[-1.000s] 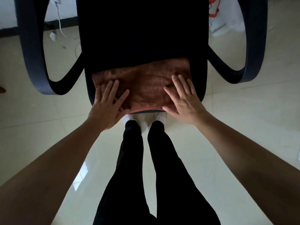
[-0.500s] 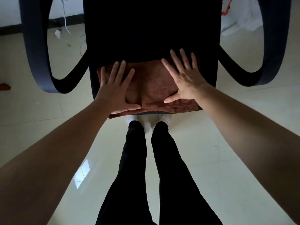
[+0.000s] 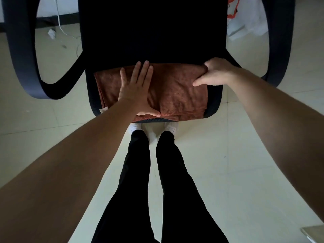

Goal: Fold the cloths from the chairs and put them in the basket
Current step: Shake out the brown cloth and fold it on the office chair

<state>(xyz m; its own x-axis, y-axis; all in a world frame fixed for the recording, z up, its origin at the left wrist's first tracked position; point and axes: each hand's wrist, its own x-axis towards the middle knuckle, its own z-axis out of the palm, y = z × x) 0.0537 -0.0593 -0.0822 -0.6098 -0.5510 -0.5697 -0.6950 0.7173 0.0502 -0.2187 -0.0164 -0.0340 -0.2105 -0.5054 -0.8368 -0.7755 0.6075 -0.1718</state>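
A brown cloth (image 3: 177, 92), folded into a wide rectangle, lies on the front of a black chair seat (image 3: 152, 32). My left hand (image 3: 136, 88) rests flat on the cloth's left half, fingers spread and pointing away from me. My right hand (image 3: 216, 72) has its fingers curled around the cloth's far right corner, thumb pressing on top. No basket is in view.
The chair's dark armrests (image 3: 19, 50) curve out on both sides. My legs in black trousers (image 3: 140, 172) and white shoes stand just in front of the seat on a pale tiled floor. A white cable (image 3: 60, 27) and a white bag (image 3: 245, 23) lie beyond.
My right hand has slid from the middle of the cloth to its far right corner and closed on it. My left hand has shifted right, toward the cloth's centre, still flat.
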